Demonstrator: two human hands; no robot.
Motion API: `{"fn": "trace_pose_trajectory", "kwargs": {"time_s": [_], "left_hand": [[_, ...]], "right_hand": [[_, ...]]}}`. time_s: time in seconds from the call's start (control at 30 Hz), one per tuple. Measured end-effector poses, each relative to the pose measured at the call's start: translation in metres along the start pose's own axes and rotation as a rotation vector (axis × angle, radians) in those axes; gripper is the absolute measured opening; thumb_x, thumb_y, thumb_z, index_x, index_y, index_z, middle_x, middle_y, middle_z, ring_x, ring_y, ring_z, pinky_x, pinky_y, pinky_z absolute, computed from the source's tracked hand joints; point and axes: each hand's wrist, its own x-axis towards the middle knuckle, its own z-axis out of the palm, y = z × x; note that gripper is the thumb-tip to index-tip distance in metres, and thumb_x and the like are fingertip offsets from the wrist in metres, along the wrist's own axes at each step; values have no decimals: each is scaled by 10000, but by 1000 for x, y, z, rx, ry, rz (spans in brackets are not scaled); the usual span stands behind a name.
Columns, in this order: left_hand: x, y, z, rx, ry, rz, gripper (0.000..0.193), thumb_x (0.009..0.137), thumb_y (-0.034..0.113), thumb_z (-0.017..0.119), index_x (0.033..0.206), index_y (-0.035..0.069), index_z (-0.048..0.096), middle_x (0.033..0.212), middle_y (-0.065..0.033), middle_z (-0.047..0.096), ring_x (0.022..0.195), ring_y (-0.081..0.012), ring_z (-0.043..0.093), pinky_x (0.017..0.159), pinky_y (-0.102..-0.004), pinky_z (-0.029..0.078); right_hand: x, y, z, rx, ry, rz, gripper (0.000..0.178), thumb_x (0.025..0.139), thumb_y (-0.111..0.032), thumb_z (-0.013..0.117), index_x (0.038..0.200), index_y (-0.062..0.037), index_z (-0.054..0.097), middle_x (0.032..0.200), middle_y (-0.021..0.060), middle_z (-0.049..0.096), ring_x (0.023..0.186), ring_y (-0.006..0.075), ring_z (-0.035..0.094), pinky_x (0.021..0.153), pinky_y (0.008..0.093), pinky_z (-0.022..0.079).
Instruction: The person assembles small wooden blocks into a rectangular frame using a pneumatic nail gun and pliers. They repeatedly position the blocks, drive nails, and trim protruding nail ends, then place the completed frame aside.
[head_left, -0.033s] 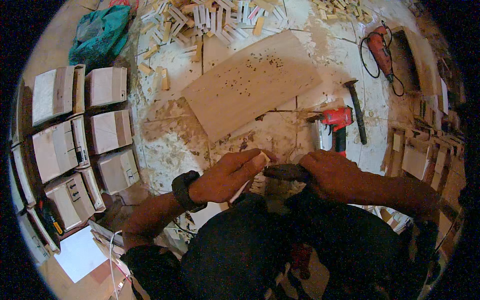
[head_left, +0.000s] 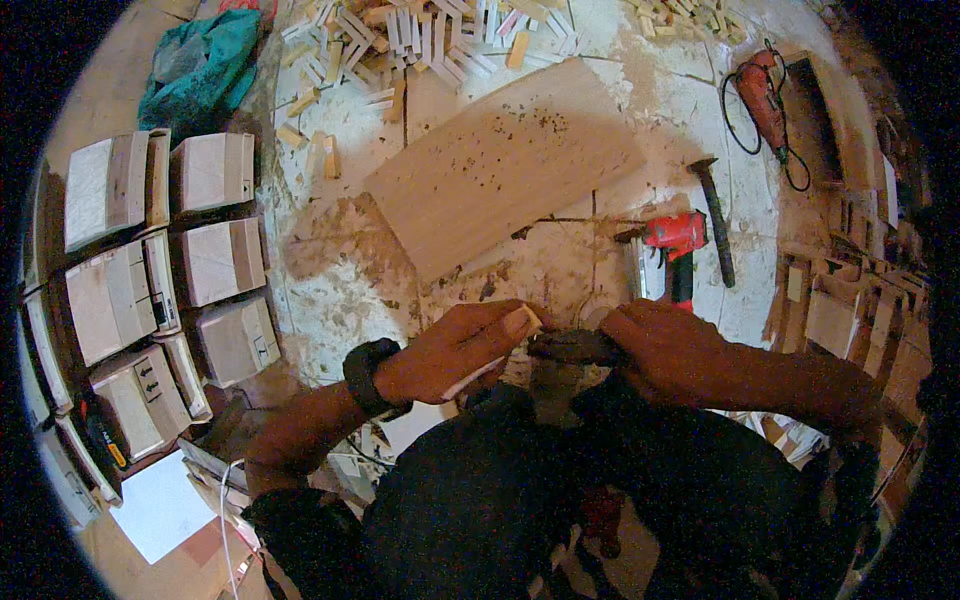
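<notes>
My left hand [head_left: 455, 350], with a dark watch on its wrist, is closed round a narrow wooden strip [head_left: 474, 381]. One pale end of the strip shows by the fingertips. My right hand [head_left: 655, 350] grips a dark, elongated tool [head_left: 575, 347] whose exact kind I cannot make out. The tool's tip points left and lies close to the strip's end; whether they touch is unclear. Both hands are above my lap. Ahead of them a flat wooden board [head_left: 500, 175] lies on the floor, with small dark bits scattered on it.
A red nail gun [head_left: 675, 235] and a hammer [head_left: 714, 220] lie ahead to the right. Farther off is a red corded power tool [head_left: 762, 100]. Wooden boxes [head_left: 215, 262] stand in rows at left. Several wood offcuts [head_left: 430, 40] are heaped at the back, near a green sack [head_left: 200, 70].
The dark tool has turned slightly in my right hand. The wooden strip has tilted a little in my left hand. Both hands keep nearly the same place.
</notes>
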Motion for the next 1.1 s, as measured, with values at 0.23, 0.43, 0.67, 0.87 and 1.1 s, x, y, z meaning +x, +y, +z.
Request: {"fn": "trace_pose_trajectory", "kwargs": {"time_s": [0.23,0.43,0.67,0.87,1.1], "left_hand": [[-4,-15,-1,-219,-170,-34,497,957,457,328,1224,74,502,566,1,488,461,-72,463,391,-216,375],[2,-30,13,-287,-22,30,530,945,477,349,1244,65,495,605,-18,543,480,-72,495,387,-186,366],[23,-36,16,-456,200,231,573,947,508,282,1240,49,459,469,10,482,341,-76,416,317,-202,291],[31,-39,24,-1108,42,310,639,935,547,262,1285,25,376,454,12,467,299,-75,356,290,-217,257],[34,-33,15,-370,517,336,489,955,446,349,1174,38,507,473,43,433,355,-32,364,342,-198,266]], "right_hand": [[-2,16,5,-40,40,-206,361,706,-154,622,1018,-34,484,966,172,521,946,357,514,789,432,445],[5,20,14,256,-47,-165,306,763,-187,615,1004,-32,510,931,167,555,879,346,549,747,410,454],[16,14,16,730,-262,-88,330,807,-328,654,946,-56,529,788,38,558,747,144,527,671,300,430],[26,12,24,956,-342,-26,348,791,-359,676,926,-76,524,775,-7,540,743,103,503,658,275,416],[24,10,28,649,6,49,305,806,-275,607,980,-39,525,741,124,581,677,240,564,635,400,450]]}}
